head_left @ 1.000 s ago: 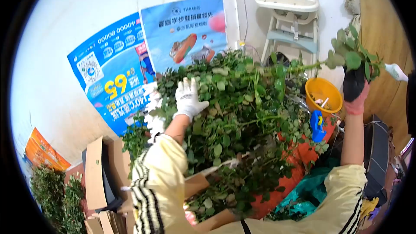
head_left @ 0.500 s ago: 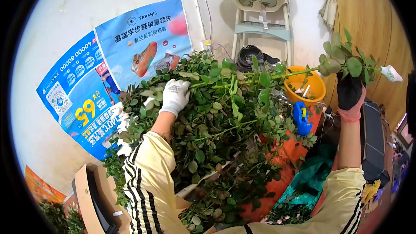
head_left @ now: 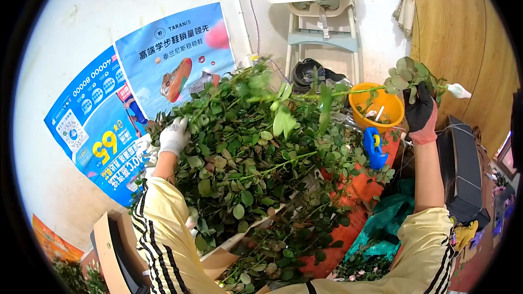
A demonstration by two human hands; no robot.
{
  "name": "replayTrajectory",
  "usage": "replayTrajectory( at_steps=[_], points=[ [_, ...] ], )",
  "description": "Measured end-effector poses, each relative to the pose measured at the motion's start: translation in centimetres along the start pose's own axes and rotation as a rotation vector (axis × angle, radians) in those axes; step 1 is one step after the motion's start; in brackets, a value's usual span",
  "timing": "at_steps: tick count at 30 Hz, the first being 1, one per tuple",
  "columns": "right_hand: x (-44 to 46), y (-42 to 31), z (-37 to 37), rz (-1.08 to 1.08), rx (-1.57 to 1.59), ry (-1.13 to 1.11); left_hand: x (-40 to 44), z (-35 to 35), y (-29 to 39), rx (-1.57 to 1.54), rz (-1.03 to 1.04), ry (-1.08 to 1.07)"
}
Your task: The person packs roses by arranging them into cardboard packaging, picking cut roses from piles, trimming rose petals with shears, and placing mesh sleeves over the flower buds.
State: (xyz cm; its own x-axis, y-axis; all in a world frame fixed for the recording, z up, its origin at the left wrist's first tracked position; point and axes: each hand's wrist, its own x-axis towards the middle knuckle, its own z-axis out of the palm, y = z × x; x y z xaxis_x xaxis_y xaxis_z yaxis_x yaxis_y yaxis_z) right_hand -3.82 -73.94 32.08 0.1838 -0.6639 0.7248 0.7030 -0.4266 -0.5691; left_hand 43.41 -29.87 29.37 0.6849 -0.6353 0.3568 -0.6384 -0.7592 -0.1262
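My right hand [head_left: 421, 113], in a black and pink glove, is closed around the top of a long rose stem [head_left: 340, 93], just below its bud in a white net sleeve [head_left: 458, 91]. The stem stretches leftward over a big heap of leafy rose stems [head_left: 234, 158], and its leaves at the far end are blurred. At the heap's left edge my left hand [head_left: 174, 136], in a white glove, touches the leaves. Its fingertips are partly hidden there, so whether they grip anything is unclear. White-sleeved buds [head_left: 143, 147] lie close beside it.
A blue tape dispenser [head_left: 375, 148] and an orange bucket [head_left: 355, 103] stand right of the heap. Behind is a high chair [head_left: 322, 38]. An orange-red surface [head_left: 348, 228], a green plastic bag [head_left: 381, 223] and cardboard [head_left: 111, 250] lie nearer. Posters [head_left: 177, 54] hang on the wall.
My left hand has moved left and down, away from the stem, to the heap's left edge. The right hand still holds the rose, now slightly lower and further left in view.
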Motion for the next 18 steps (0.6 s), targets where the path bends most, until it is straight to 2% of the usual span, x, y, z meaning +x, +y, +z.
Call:
replayTrajectory(
  at_steps=[2, 3, 4, 5, 6, 7, 8, 9, 10, 11, 12, 13, 14, 15, 16, 17, 18],
  points=[
    [-0.1, -0.9, 0.8, -0.035, 0.024, 0.014, -2.5, -0.2, 0.8, 0.137, -0.068, -0.322],
    [-0.4, -2.1, 2.0, 0.090, 0.287, -0.040, -2.2, 0.0, 1.0, 0.072, -0.125, -0.602],
    [-0.6, -3.1, 2.3, 0.213, 0.542, -0.089, -2.8, -2.1, 2.7, -0.037, -0.159, -0.691],
    [0.6, -0.3, -0.9, -0.080, -0.110, -0.064, -1.9, -0.2, 0.4, -0.238, -0.024, -0.581],
    [0.6, -0.6, -1.5, 0.095, 0.510, -0.077, -1.3, -0.4, -0.8, -0.446, 0.057, -0.464],
    [0.7, -2.4, -1.4, 0.061, 0.468, -0.042, -0.5, -0.3, -1.9, -0.592, 0.121, -0.310],
    [0.9, -4.1, -0.3, -0.126, 0.245, 0.172, -0.8, -2.2, -1.4, -0.492, 0.042, -0.179],
    [1.2, -5.2, 1.2, -0.297, 0.028, 0.362, -1.4, -4.2, -0.4, -0.229, -0.108, -0.071],
    [1.6, -5.5, 2.0, -0.451, -0.179, 0.527, -2.3, -5.3, -1.0, -0.127, -0.087, 0.090],
    [2.2, -5.1, -1.4, -0.570, -0.659, 0.521, -3.4, -5.8, -1.7, -0.097, 0.051, 0.357],
    [1.3, -6.4, -0.7, -0.515, -0.647, 0.398, -4.5, -6.8, -1.9, -0.240, 0.115, 0.504],
    [-0.5, -7.7, 1.5, -0.304, -0.771, 0.383, -8.1, -10.3, 0.6, -0.388, 0.131, 0.539],
    [-3.0, -9.0, 3.9, -0.321, -0.719, 0.070, -11.1, -12.3, 1.9, -0.688, 0.020, 0.398],
    [-5.7, -11.0, 7.3, -0.297, -0.630, -0.244, -13.9, -12.8, 2.3, -0.855, 0.105, 0.342],
    [-8.1, -10.7, 9.0, -0.540, -0.768, -0.435, -16.6, -14.1, 2.6, -0.836, 0.096, 0.098],
    [-10.5, -11.0, 10.4, -0.585, -0.909, -0.705, -20.0, -15.6, 3.7, -0.900, 0.101, -0.198],
    [-12.7, -11.2, 11.9, -0.630, -1.001, -0.987, -22.9, -15.3, 4.4, -0.829, 0.151, -0.378]
  ],
)
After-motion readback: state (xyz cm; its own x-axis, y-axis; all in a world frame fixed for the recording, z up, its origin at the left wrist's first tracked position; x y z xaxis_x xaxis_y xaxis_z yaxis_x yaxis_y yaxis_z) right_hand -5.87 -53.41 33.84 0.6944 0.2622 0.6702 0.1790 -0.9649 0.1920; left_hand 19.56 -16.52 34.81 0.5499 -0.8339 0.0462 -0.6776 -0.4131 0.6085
